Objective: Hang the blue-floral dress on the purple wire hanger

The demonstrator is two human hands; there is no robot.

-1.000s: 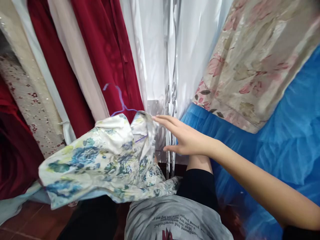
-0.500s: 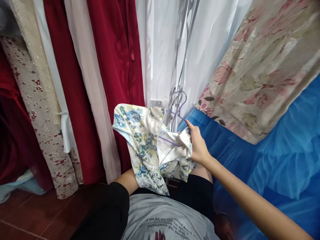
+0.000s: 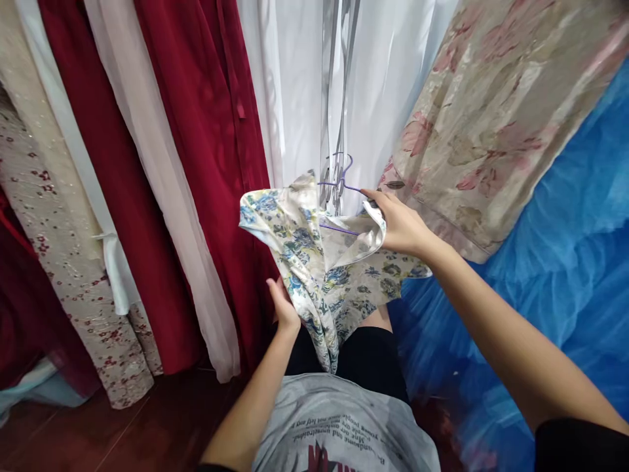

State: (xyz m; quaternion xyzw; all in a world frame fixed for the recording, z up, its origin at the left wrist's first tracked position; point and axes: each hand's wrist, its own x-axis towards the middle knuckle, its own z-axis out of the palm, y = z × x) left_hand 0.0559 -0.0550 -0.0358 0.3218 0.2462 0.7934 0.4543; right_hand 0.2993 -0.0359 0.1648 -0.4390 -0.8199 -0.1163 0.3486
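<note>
A cream top (image 3: 299, 246) with blue and yellow flowers hangs on a thin purple hanger (image 3: 350, 189), above my lap. Its neckline gapes, showing the pale lining and the hanger's lower bar. My right hand (image 3: 400, 221) is closed at the shoulder on the right, holding the hanger's arm and the edge of the cloth together. At the top's left side, my left hand (image 3: 285, 308) is against the lower cloth with its thumb stretched out, clear of the fabric. Its other fingers are mostly hidden behind the cloth.
Dark red garments (image 3: 196, 131) and a pale pink one (image 3: 162, 164) hang on the left. White fabric (image 3: 299, 85) with grey ribbons hangs straight ahead. To the right are a beige floral garment (image 3: 472, 144) and ruffled blue tulle (image 3: 555, 262). Red tiles (image 3: 132, 432) cover the floor.
My left hand has come out from behind the top and now shows at its left side. The top, hanger and right hand have moved up in view, and the right-hand part of the top has spread out.
</note>
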